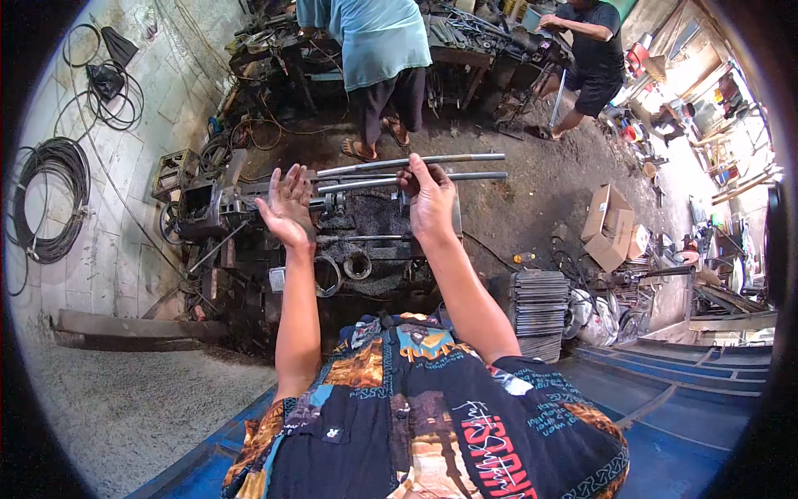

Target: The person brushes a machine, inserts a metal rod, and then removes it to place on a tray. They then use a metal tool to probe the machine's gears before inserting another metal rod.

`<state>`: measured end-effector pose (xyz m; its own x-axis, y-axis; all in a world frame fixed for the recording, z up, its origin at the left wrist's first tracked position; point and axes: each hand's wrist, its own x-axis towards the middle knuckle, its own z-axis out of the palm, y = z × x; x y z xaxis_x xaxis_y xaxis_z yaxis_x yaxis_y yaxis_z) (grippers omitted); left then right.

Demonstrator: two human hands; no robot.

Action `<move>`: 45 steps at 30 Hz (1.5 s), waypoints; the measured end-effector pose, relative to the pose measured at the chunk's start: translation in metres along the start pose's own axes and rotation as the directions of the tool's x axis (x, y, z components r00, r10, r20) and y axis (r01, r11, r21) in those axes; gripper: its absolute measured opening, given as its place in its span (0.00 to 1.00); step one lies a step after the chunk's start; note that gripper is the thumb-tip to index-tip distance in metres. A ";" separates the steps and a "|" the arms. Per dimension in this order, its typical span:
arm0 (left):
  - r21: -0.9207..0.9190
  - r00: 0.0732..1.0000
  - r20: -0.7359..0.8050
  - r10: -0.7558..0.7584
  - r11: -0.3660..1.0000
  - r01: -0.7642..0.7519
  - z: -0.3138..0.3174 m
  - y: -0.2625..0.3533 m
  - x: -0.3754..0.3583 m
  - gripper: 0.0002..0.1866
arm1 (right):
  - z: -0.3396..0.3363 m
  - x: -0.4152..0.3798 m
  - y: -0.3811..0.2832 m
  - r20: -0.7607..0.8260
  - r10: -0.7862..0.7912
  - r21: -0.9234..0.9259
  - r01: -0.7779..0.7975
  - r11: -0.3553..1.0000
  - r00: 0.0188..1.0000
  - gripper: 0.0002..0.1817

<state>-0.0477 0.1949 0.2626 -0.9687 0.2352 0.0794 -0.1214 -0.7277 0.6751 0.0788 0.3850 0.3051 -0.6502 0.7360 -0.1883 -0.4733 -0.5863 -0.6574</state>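
Observation:
Two long metal rods run side by side above a dark machine bed [374,218]. My right hand [431,198] is closed around the nearer rod [482,175], with the thumb pointing up near the farther rod [480,157]. Spread fingers and an upturned, dirty palm show on my left hand [288,208], close to the rods' left ends and holding nothing. A thinner bar [366,238] lies across the bed, below the rods. Metal rings [357,265] rest on the machine nearer to me.
One person [384,50] stands at a cluttered bench ahead; another person [592,58] is at the back right. Stacked metal plates [539,306] and an open cardboard box [609,229] are on the right. Coiled cable [51,200] hangs on the left wall.

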 end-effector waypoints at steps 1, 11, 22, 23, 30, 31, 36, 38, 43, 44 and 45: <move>0.002 1.000 -0.005 -0.002 1.000 0.002 0.000 0.001 0.000 0.41 | 0.000 0.001 0.002 0.006 -0.011 -0.011 0.011 1.000 1.000 0.07; -0.097 0.992 -0.123 0.025 0.995 -0.037 -0.014 0.010 0.010 0.40 | 0.018 -0.010 0.021 0.063 -0.069 -0.098 0.075 0.992 0.996 0.05; -0.076 0.988 -0.154 0.020 0.997 -0.032 -0.025 0.015 0.004 0.40 | 0.017 -0.020 0.029 0.102 -0.034 -0.111 0.046 0.993 0.994 0.04; -0.068 0.986 -0.163 0.030 0.997 -0.041 -0.024 0.015 0.003 0.39 | 0.016 -0.018 0.029 0.091 -0.040 -0.124 0.051 0.991 0.995 0.05; 0.037 0.993 -0.117 0.009 0.999 -0.005 -0.017 0.005 0.001 0.40 | 0.002 0.004 0.021 0.043 -0.035 -0.009 0.035 0.999 0.998 0.06; 0.030 0.994 -0.108 0.004 1.000 -0.001 -0.015 0.003 0.002 0.39 | 0.003 0.004 0.018 0.036 -0.037 0.035 0.036 0.999 0.999 0.05; 0.047 0.998 -0.059 -0.008 0.999 0.010 -0.007 -0.010 0.010 0.38 | -0.002 0.015 0.013 0.011 -0.043 0.003 0.043 0.999 0.999 0.05; 0.025 0.999 -0.034 -0.022 0.999 0.023 -0.005 -0.018 0.017 0.38 | -0.007 0.021 0.013 -0.040 -0.047 -0.037 0.045 0.998 0.998 0.06; 0.047 0.997 0.014 -0.070 0.996 0.069 0.020 -0.042 0.023 0.39 | -0.021 0.029 -0.005 -0.093 -0.107 0.018 0.109 0.994 0.990 0.06; 0.044 0.996 0.030 -0.084 0.996 0.083 0.025 -0.048 0.023 0.39 | -0.026 0.030 -0.010 -0.110 -0.123 0.010 0.125 0.992 0.986 0.06; 0.012 0.992 0.059 -0.112 0.994 0.112 0.028 -0.055 0.023 0.38 | -0.033 0.033 -0.017 -0.133 -0.141 -0.007 0.141 0.990 0.981 0.06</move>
<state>-0.0569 0.2579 0.2476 -0.9343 0.3533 0.0465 -0.2263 -0.6890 0.6885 0.0853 0.4305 0.2859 -0.4922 0.8497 -0.1890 -0.5561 -0.4740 -0.6826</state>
